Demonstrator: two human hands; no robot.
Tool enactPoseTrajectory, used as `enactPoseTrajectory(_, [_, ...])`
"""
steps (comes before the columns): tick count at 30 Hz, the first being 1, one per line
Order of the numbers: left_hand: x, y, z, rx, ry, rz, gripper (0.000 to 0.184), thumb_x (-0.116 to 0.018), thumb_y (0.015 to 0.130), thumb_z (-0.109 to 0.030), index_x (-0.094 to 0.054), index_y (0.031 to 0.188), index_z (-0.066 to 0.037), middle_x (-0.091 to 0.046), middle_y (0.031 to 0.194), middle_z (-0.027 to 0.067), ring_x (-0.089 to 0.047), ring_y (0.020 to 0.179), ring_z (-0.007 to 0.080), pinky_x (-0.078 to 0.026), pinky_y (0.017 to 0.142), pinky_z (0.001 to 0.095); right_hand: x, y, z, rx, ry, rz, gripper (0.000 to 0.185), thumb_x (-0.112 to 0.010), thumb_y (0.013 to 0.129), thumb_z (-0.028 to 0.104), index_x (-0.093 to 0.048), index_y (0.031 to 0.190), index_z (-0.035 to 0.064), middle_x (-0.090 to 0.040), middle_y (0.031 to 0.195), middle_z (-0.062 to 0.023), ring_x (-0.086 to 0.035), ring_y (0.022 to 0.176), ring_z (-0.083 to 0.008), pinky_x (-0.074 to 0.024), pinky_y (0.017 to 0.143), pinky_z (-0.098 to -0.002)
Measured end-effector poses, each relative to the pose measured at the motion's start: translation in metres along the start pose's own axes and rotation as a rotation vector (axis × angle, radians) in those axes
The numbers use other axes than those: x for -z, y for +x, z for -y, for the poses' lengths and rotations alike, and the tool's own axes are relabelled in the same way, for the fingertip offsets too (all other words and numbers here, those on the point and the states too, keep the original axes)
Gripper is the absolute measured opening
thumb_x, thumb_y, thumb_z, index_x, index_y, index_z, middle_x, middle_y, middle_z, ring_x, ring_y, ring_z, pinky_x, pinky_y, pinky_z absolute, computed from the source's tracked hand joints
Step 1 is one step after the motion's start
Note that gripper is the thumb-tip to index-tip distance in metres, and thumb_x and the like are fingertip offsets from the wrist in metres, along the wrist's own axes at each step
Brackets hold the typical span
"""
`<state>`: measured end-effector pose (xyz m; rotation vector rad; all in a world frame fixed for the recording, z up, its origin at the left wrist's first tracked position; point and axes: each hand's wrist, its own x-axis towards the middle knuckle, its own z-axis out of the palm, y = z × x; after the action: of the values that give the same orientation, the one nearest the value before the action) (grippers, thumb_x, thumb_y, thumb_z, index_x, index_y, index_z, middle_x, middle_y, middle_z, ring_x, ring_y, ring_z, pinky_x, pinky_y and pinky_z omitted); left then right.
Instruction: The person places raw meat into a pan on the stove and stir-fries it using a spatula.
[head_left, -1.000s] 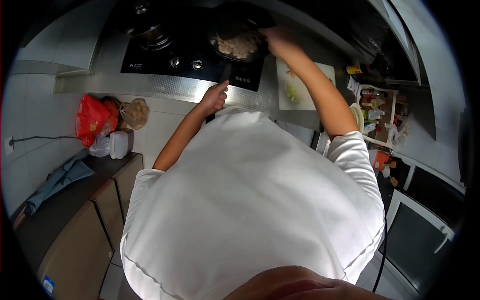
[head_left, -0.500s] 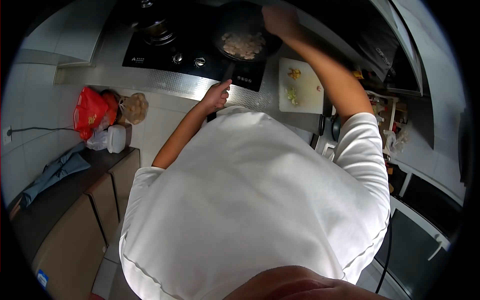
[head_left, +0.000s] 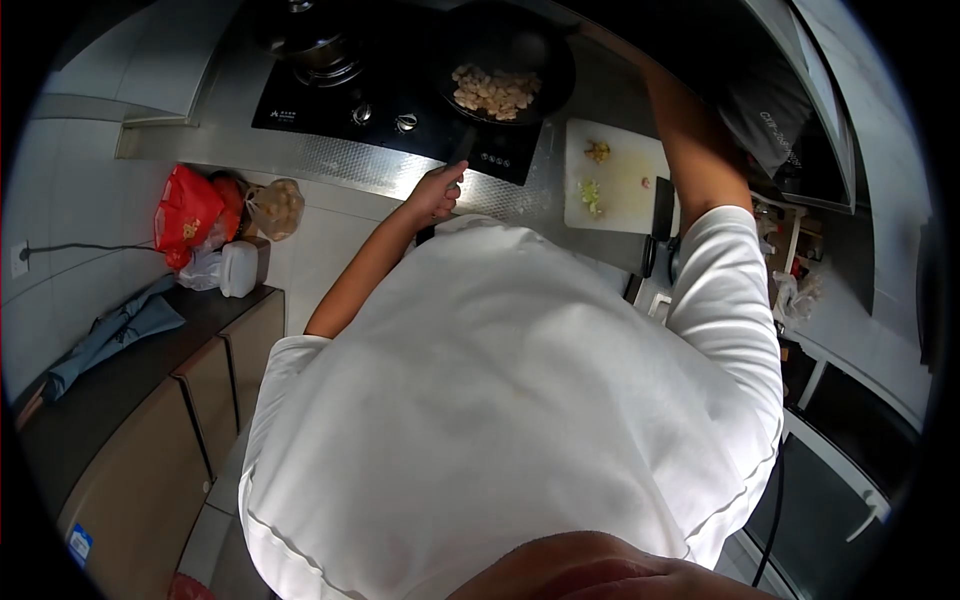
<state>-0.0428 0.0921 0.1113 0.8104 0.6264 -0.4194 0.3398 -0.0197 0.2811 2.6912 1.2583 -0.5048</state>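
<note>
- Steel bench (head_left: 340, 160), with a patterned strip along its front edge.
- Black hob (head_left: 310, 118) set into the bench, behind that strip.
- Metal pot (head_left: 305, 35) at the hob's back left corner.
- Frying pan (head_left: 558, 85) over the hob's right side.
- White cutting board (head_left: 625, 200) right of the hob, near the bench's front edge.
- Dark-topped side bench (head_left: 120, 400), bearing a crumpled blue-grey cloth (head_left: 120, 335) along its wall edge and a white container (head_left: 238, 270) by its far end.

Left grip (head_left: 438, 193) around the handle (head_left: 463, 150) of a pan (head_left: 560, 75) of pale chunks (head_left: 497, 93), cutting board (head_left: 622, 185) just beside.
</note>
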Motion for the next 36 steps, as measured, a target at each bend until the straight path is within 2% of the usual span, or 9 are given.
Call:
enactPoseTrajectory(6, [0.0, -0.001, -0.001, -0.001, 0.003, 0.003, 0.036, -0.062, 0.095, -0.047, -0.047, 0.092, -0.014, -0.031, 0.059, -0.0088, -0.021, 0.045, 0.0027, -0.014, 0.039, 0.0208, -0.051, -0.01, -0.065, -0.365, 0.771, 0.383, 0.018, -0.066, 0.093, 0.026, -0.069, 0.101, 0.0101, -0.071, 0.087, -0.0054, -0.068, 0.079, -0.016, -0.0547, 0.065, -0.0343])
enactPoseTrajectory(11, [-0.001, -0.001, -0.002, 0.009, 0.002, -0.014, 0.036, -0.063, 0.094, -0.047, -0.047, 0.092, -0.015, -0.031, 0.059, -0.0092, -0.021, 0.045, 0.0027, -0.014, 0.039, 0.0211, -0.097, -0.018, -0.061, -0.386, 1.06, 0.381, 0.02, -0.067, 0.095, 0.029, -0.069, 0.101, 0.0101, -0.071, 0.086, -0.0037, -0.068, 0.077, -0.0129, -0.0544, 0.064, -0.0316])
enactPoseTrajectory(14, [0.0, -0.001, -0.004, 0.019, 0.034, -0.008, 0.035, -0.06, 0.096, -0.049, -0.047, 0.09, -0.016, -0.031, 0.058, -0.008, -0.019, 0.043, 0.0034, -0.014, 0.038, 0.0205, -0.073, -0.048, -0.049, -0.133, 0.694, 0.029, 0.02, -0.067, 0.095, 0.027, -0.068, 0.105, 0.0101, -0.071, 0.087, -0.0041, -0.068, 0.077, -0.0133, -0.0546, 0.063, -0.0303])
enactPoseTrajectory(15, [0.001, 0.0, -0.004, 0.021, 0.037, -0.004, 0.035, -0.06, 0.096, -0.049, -0.047, 0.09, -0.016, -0.031, 0.058, -0.008, -0.019, 0.043, 0.0034, -0.014, 0.038, 0.0205, -0.062, -0.058, -0.044, 0.048, 0.338, -0.23, 0.02, -0.067, 0.095, 0.025, -0.068, 0.109, 0.0101, -0.071, 0.088, -0.0048, -0.068, 0.077, -0.0144, -0.0549, 0.063, -0.0295])
enactPoseTrajectory(24, [0.002, 0.001, -0.003, 0.027, 0.008, 0.006, 0.035, -0.064, 0.093, -0.047, -0.048, 0.091, -0.016, -0.031, 0.059, -0.0091, -0.022, 0.046, 0.0022, -0.014, 0.039, 0.02, -0.033, -0.033, -0.078, -0.081, -0.068, -0.279, 0.024, -0.073, 0.089, 0.028, -0.07, 0.107, 0.0121, -0.068, 0.085, -0.0025, -0.064, 0.071, -0.0119, -0.0531, 0.059, -0.0271])
enactPoseTrajectory(27, [0.004, 0.002, -0.002, 0.011, 0.02, 0.001, 0.035, -0.064, 0.093, -0.047, -0.047, 0.091, -0.016, -0.031, 0.059, -0.0091, -0.022, 0.046, 0.0023, -0.014, 0.039, 0.0201, -0.039, -0.03, -0.09, -0.199, 0.233, -0.095, 0.026, -0.075, 0.087, 0.029, -0.071, 0.107, 0.0128, -0.067, 0.083, -0.0017, -0.063, 0.069, -0.011, -0.0525, 0.058, -0.0262])
enactPoseTrajectory(30, [0.003, 0.001, -0.002, -0.001, 0.023, 0.002, 0.035, -0.064, 0.094, -0.047, -0.047, 0.091, -0.016, -0.031, 0.06, -0.0091, -0.022, 0.046, 0.0026, -0.014, 0.039, 0.0203, -0.069, -0.043, -0.096, -0.291, 0.911, 0.231, 0.027, -0.078, 0.084, 0.031, -0.073, 0.103, 0.0128, -0.064, 0.077, -0.0002, -0.058, 0.062, -0.0084, -0.0491, 0.053, -0.0236])
enactPoseTrajectory(32, [0.003, 0.0, -0.003, 0.007, 0.025, 0.005, 0.036, -0.063, 0.094, -0.047, -0.047, 0.091, -0.015, -0.031, 0.06, -0.0092, -0.022, 0.046, 0.0029, -0.014, 0.04, 0.0207, -0.09, -0.037, -0.039, -0.59, 0.993, 0.453, 0.028, -0.077, 0.085, 0.038, -0.074, 0.103, 0.0169, -0.057, 0.067, 0.0033, -0.049, 0.057, -0.0058, -0.0399, 0.049, -0.0208])
enactPoseTrajectory(36, [0.003, 0.001, -0.004, -0.009, 0.04, -0.014, 0.036, -0.063, 0.094, -0.047, -0.047, 0.092, -0.015, -0.03, 0.06, -0.0091, -0.022, 0.046, 0.0032, -0.013, 0.04, 0.0213, -0.11, -0.061, -0.018, -0.445, 1.128, 0.237, 0.026, -0.075, 0.086, 0.04, -0.074, 0.101, 0.0185, -0.055, 0.067, 0.0032, -0.047, 0.056, -0.0089, -0.0399, 0.053, -0.023])
